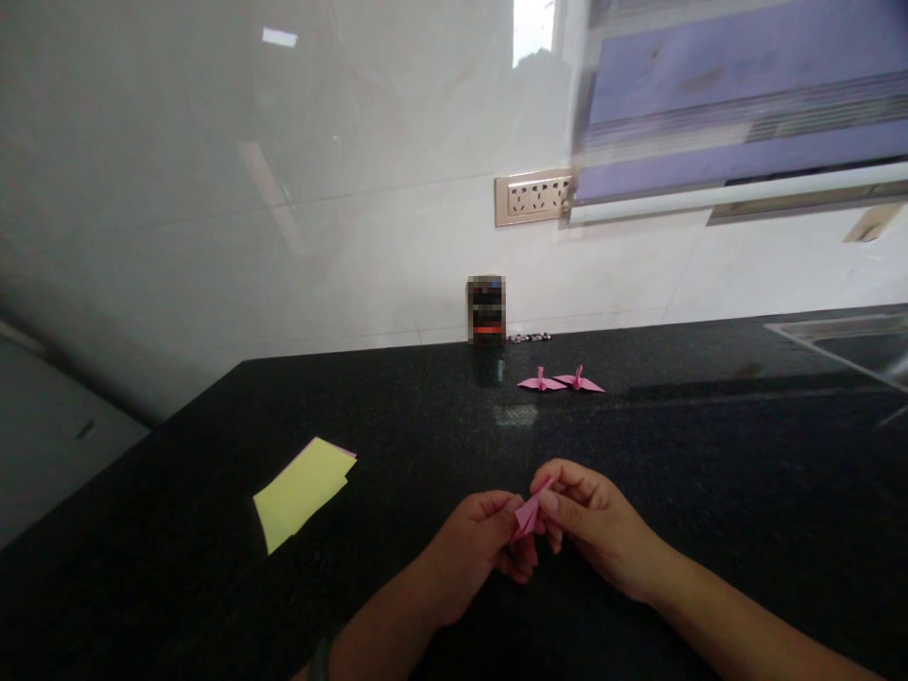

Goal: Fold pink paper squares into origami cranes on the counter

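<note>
My left hand (482,544) and my right hand (592,520) meet low at the centre of the black counter (709,473). Both pinch a small folded piece of pink paper (529,512) between their fingertips, just above the surface. Most of the paper is hidden by my fingers. Two finished pink paper cranes (560,381) stand side by side farther back on the counter.
A stack of yellow paper squares (302,490), with a pink sheet peeking out beneath, lies to the left. A small dark box (486,309) stands against the white wall, below a socket strip (532,197). A sink edge (837,333) shows at far right.
</note>
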The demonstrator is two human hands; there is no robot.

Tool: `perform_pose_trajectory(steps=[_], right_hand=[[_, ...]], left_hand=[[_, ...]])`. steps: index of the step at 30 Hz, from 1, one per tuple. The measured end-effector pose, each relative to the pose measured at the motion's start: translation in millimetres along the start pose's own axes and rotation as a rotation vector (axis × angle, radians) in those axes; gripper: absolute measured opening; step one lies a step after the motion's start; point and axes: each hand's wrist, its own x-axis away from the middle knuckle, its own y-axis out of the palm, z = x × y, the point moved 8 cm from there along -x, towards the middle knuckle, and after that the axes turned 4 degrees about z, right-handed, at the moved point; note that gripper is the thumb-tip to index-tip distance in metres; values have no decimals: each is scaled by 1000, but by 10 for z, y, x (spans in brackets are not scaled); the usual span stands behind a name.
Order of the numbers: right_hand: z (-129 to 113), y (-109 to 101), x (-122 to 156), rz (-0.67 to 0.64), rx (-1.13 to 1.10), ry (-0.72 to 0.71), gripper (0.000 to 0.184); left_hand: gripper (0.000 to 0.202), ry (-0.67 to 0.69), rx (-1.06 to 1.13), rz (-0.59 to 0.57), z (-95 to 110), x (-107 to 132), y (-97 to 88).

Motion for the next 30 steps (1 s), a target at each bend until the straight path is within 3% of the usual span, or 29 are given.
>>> perform_pose_trajectory(steps=[5, 12, 16, 20, 27, 30], right_hand=[[-19, -129, -32, 157, 78, -5, 23], [-32, -113, -33, 155, 154, 11, 23], [-63, -55, -29, 109, 202, -6, 22], [-73, -36, -24, 98, 292, -11, 23], [-63, -59, -6, 140, 381, -54, 12], [-120, -72, 6, 181, 391, -128, 26]], left_hand=[[48, 107, -80, 228, 138, 17, -175], [30, 161, -157, 180, 169, 37, -131], [31, 103, -36, 254, 134, 29, -195], [27, 63, 57, 220, 103, 20, -179], [26, 91, -44, 190, 90, 16, -185], [28, 47, -174, 149, 52, 13, -161]])
